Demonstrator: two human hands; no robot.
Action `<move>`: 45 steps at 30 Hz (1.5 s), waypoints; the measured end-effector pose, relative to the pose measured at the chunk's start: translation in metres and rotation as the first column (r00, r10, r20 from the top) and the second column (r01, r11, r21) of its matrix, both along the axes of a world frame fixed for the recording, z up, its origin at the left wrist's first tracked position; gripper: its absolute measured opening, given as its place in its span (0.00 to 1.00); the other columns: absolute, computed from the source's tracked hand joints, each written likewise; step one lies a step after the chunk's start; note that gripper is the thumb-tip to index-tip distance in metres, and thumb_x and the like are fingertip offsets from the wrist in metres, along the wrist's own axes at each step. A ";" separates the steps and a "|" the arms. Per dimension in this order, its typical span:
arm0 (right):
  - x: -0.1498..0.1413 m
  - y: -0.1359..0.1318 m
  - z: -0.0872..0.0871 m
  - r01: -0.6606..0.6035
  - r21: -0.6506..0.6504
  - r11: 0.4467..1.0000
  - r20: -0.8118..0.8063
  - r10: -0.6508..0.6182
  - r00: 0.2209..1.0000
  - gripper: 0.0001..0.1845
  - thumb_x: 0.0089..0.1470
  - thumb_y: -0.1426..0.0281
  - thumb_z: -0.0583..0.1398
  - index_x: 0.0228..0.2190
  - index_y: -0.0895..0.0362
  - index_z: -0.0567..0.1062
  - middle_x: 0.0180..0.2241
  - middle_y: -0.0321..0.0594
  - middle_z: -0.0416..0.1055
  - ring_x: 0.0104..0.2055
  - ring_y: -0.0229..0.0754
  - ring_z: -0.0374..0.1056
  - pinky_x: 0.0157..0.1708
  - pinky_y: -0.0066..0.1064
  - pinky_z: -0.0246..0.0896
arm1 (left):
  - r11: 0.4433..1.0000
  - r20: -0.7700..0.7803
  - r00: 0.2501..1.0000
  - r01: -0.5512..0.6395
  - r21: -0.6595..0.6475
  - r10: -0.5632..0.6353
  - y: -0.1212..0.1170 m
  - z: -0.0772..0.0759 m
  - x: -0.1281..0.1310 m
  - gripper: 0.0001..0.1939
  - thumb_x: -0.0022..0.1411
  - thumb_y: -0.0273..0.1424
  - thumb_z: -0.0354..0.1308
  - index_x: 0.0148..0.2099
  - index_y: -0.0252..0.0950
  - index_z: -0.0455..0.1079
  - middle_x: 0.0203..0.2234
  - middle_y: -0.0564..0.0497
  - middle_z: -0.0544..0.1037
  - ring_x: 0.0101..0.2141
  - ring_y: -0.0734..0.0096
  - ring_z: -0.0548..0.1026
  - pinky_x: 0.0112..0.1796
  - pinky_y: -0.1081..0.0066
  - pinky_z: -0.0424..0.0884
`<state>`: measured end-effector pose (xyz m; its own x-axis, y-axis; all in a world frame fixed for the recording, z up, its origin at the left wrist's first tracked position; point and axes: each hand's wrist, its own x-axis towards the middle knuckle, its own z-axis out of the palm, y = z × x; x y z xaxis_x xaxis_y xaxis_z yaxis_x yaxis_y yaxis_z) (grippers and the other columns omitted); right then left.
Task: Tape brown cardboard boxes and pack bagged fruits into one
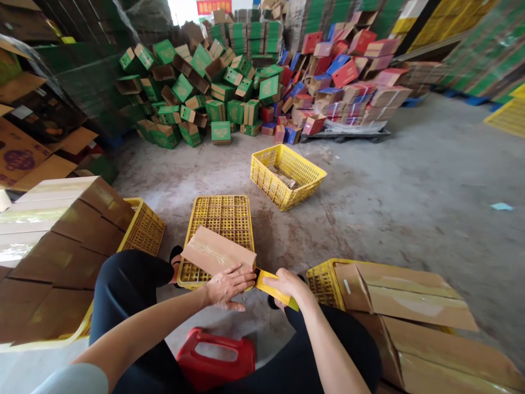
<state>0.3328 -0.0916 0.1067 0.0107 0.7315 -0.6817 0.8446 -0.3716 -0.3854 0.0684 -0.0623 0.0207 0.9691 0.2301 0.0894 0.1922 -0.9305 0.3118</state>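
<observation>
At seven o'clock in our view, our left hand (229, 287) lies flat, fingers extended, on the carton (217, 251), which rests on a yellow crate (223, 210), partly covering it. Toward half past five, our right hand (284, 283) is curled around a yellow tool (266, 281); we cannot make out its dark tip. Our legs partly hide the red stool (217, 369) near half past six. Stacked cartons (53, 257) at nine are cut off.

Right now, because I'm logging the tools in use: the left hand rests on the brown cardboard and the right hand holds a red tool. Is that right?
Not quite: the tool in the right hand is yellow, as the head view shows. The left hand does rest on the brown cardboard.
</observation>
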 end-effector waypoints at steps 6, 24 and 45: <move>-0.020 0.010 0.003 -0.030 0.092 0.995 0.197 0.012 0.980 0.21 0.56 0.56 0.60 0.36 0.60 0.84 0.35 0.59 0.83 0.42 0.57 0.80 0.35 0.35 0.68 | 1.000 0.025 1.000 -0.018 0.021 0.017 -0.003 -0.001 0.001 0.45 0.70 0.57 0.50 0.76 0.33 0.49 0.70 0.40 0.60 0.72 0.53 0.52 0.71 0.49 0.41; -0.042 0.008 0.013 -0.020 0.293 0.956 0.225 -0.049 0.973 0.20 0.57 0.64 0.62 0.47 0.61 0.83 0.47 0.59 0.81 0.52 0.57 0.78 0.44 0.35 0.69 | 0.998 -0.048 0.998 -0.051 0.027 0.052 0.003 0.011 -0.003 0.46 0.71 0.53 0.50 0.78 0.38 0.36 0.74 0.40 0.51 0.72 0.52 0.50 0.70 0.49 0.46; -0.041 0.046 0.007 0.000 0.271 0.963 0.334 -0.094 0.938 0.23 0.65 0.60 0.55 0.46 0.61 0.83 0.44 0.61 0.81 0.51 0.57 0.78 0.43 0.37 0.69 | 0.118 -0.146 0.206 -0.881 -0.457 0.968 0.089 -0.008 -0.129 0.32 0.66 0.49 0.56 0.65 0.37 0.66 0.56 0.40 0.78 0.58 0.50 0.75 0.58 0.58 0.68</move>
<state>0.2914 -0.0459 0.1141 0.2463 0.8763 -0.4140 0.9258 -0.3391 -0.1670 -0.0602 0.0264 0.0122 -0.0416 0.9848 -0.1684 0.7270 0.1455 0.6710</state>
